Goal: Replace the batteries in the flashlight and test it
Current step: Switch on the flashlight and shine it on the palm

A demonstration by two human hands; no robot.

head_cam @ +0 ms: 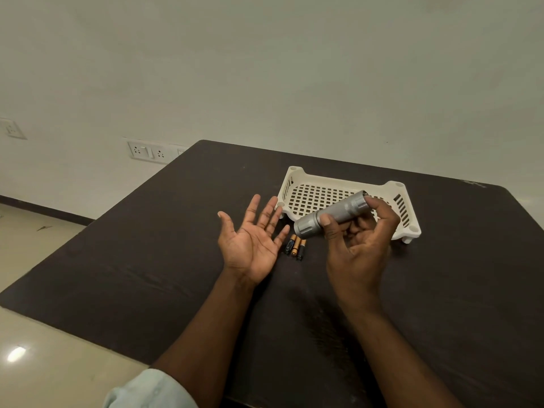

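Pinching the silver flashlight (332,214) between thumb and curled fingers, the right hand (357,245) should tilt its head toward the flat, empty left hand (250,242) waiting just beside, with three batteries (295,246) lying on the table (147,260) between the hands.

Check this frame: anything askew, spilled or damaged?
Nothing stands out. The right hand grips the flashlight above the table; the left hand is open, palm up. Three batteries lie side by side near the empty white basket.
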